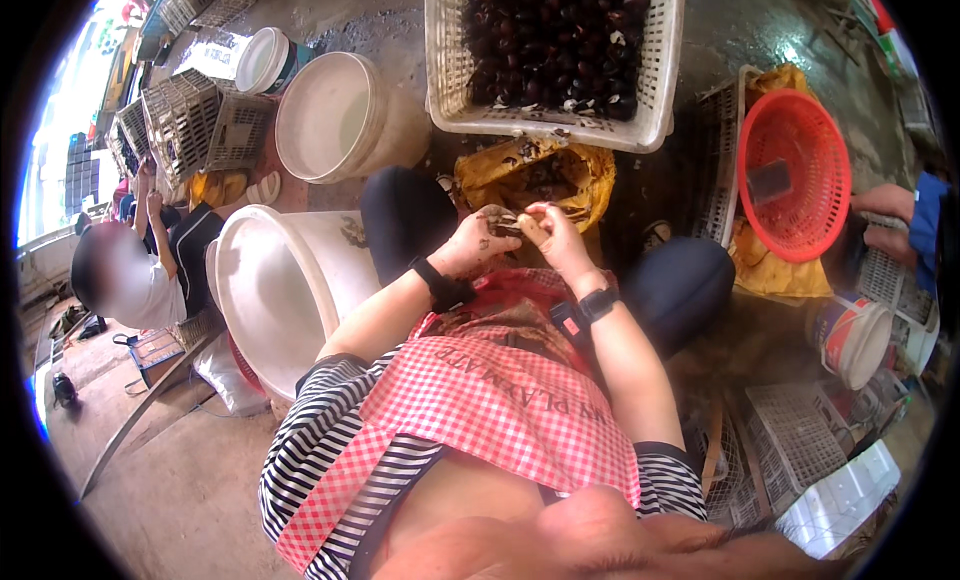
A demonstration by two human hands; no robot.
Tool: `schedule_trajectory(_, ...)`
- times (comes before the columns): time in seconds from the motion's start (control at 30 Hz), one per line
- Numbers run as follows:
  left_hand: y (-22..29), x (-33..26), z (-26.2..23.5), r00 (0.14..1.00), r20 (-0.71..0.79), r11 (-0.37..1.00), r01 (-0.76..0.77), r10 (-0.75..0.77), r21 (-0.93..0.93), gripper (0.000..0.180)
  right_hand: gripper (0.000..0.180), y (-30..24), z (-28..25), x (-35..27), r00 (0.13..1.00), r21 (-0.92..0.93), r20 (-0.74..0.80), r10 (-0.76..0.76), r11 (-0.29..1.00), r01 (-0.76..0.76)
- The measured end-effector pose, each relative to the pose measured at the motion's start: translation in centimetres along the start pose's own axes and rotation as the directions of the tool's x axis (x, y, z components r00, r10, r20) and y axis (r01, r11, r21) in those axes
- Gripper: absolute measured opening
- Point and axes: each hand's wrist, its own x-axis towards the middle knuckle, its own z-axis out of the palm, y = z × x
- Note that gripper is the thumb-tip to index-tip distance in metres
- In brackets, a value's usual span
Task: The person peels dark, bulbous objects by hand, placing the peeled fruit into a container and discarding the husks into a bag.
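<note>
In front of my lap, my left hand (478, 245) is closed round a small dark, roundish piece that looks like a water chestnut (496, 216). My right hand (560, 244) meets it, fingers pinched together at a thin pale strip; whether that is a blade or a peel cannot be told. Dirt marks the left fingers. Below the hands gapes a yellow sack (603, 175) with dark scraps inside. Just beyond it stands a white slotted crate (655, 130) heaped with shiny dark brown water chestnuts (555, 45), a few pale bits among them.
To my left stand a large white bucket (262, 280) and another white tub (330, 120). Grey crates (185, 125) and a seated person (140, 280) are farther left. At right, a co-worker's hand (890, 220) is beside a red basket (800, 180); a paint-style pail (855, 340) stands nearer.
</note>
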Motion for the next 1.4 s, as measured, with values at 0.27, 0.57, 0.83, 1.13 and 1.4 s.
schedule_trajectory(0.27, -1.1, 0.7, -0.5, 0.972, -0.034, 0.944, -0.218, 0.234, 0.247, 0.037, 0.045, 0.1, 0.2, 0.0, 0.996, 0.146, 0.076, -0.049, 0.988, 0.038)
schedule_trajectory(0.57, -0.4, -0.5, -1.1, 0.996, 0.078, 0.953, 0.057, -0.035, -0.298, 0.037, 0.043, 3.7, -1.1, 0.4, 0.921, 0.139, -0.287, 0.264, 0.963, -0.233)
schedule_trajectory(0.83, -1.3, -0.7, -0.9, 0.989, 0.141, 0.712, 0.136, -0.052, -0.689, 0.039, 0.048, -2.0, -0.2, -0.7, 0.971, -0.132, -0.147, -0.190, 0.976, 0.171)
schedule_trajectory(1.13, -0.9, 0.4, -0.6, 0.995, 0.081, 0.752, 0.092, -0.052, -0.652, 0.034, 0.045, -4.5, -1.3, -0.4, 0.959, -0.136, -0.207, -0.192, 0.977, 0.166)
schedule_trajectory(1.4, -0.1, -0.2, -0.4, 0.986, 0.160, 0.726, 0.150, -0.056, -0.672, 0.037, 0.042, -1.3, -0.8, 0.1, 0.942, 0.013, -0.335, -0.019, 1.000, 0.025)
